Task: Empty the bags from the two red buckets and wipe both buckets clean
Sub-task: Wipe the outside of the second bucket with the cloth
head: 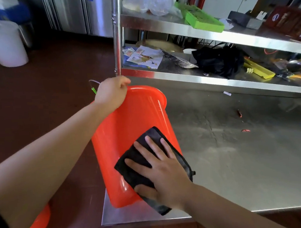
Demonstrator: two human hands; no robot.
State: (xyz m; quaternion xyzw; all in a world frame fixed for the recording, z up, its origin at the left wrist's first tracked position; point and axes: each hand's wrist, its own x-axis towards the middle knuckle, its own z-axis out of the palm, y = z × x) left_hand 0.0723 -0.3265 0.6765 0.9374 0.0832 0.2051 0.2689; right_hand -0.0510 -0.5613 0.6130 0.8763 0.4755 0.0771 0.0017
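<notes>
Steel worktop [238,152] carries the tilted red bucket [129,133], which we grip at its rim with our left hand [111,93], while our right hand [160,166] presses a dark cloth [132,168] flat, fingers spread, on its outer wall. No bag shows on it, so emptying seems done. A second red bucket [36,227] waits on the floor, perhaps not yet wiped.

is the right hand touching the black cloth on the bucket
Touching. The head view shows the right hand pressed flat on the black cloth against the red bucket.
</notes>
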